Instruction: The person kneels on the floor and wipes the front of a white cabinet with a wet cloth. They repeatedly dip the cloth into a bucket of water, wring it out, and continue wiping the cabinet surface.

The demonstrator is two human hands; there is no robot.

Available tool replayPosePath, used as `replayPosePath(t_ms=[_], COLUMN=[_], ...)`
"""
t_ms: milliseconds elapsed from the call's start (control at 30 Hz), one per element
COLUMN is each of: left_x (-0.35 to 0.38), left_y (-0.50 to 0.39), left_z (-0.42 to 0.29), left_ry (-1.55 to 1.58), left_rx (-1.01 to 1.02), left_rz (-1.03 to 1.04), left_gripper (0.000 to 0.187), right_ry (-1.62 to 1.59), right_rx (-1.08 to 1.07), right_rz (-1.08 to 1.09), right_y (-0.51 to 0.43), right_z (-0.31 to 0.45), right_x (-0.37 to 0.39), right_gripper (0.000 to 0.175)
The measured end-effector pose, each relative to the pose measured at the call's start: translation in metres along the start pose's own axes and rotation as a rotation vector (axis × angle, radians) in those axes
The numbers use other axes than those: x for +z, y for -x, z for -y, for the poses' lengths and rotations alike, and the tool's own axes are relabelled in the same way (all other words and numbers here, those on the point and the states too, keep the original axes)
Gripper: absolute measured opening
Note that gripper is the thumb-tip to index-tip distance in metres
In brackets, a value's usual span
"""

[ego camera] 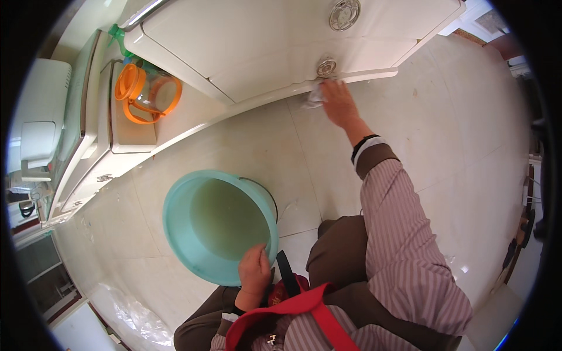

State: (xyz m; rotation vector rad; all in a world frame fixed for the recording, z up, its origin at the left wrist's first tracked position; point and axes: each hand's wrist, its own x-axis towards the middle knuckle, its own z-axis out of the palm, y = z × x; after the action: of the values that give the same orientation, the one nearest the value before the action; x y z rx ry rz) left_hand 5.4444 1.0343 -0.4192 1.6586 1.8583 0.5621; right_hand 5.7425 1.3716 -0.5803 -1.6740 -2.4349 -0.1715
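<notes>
My right hand (340,103) is stretched forward and presses a pale cloth (314,98) against the lower edge of a white cabinet (246,48), just below a round metal knob (326,67). A second round knob (345,15) sits higher on the cabinet front. My left hand (254,270) is by the near rim of a turquoise plastic bucket (174,245), its fingers curled; whether it grips the rim is not plain. Cloudy, greenish water (228,219) lies inside the bucket, which stands on the tiled floor to the left of my knees.
A clear jug with orange lid and handle (163,94) stands on a ledge at the upper left, near a green plastic item (116,37). Cream cabinets (94,175) run down the left. Clear plastic sheeting (136,320) lies on the floor at the lower left.
</notes>
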Motion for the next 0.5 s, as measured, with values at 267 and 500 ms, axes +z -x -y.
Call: replayPosePath(t_ms=[267,500], left_x=[0.000,0.002], left_y=[0.001,0.002], left_z=[0.002,0.005], left_ry=[-0.025,-0.009], left_rx=[0.002,0.025], left_rz=[0.004,-0.008], left_gripper=[0.014,0.015], right_ry=[-0.281,-1.681], right_rx=[0.652,1.302], right_rz=[-0.304,-0.583], right_y=[0.003,-0.029], right_z=[-0.057,-0.064], right_x=[0.029,0.053], right_gripper=[0.044,0.020])
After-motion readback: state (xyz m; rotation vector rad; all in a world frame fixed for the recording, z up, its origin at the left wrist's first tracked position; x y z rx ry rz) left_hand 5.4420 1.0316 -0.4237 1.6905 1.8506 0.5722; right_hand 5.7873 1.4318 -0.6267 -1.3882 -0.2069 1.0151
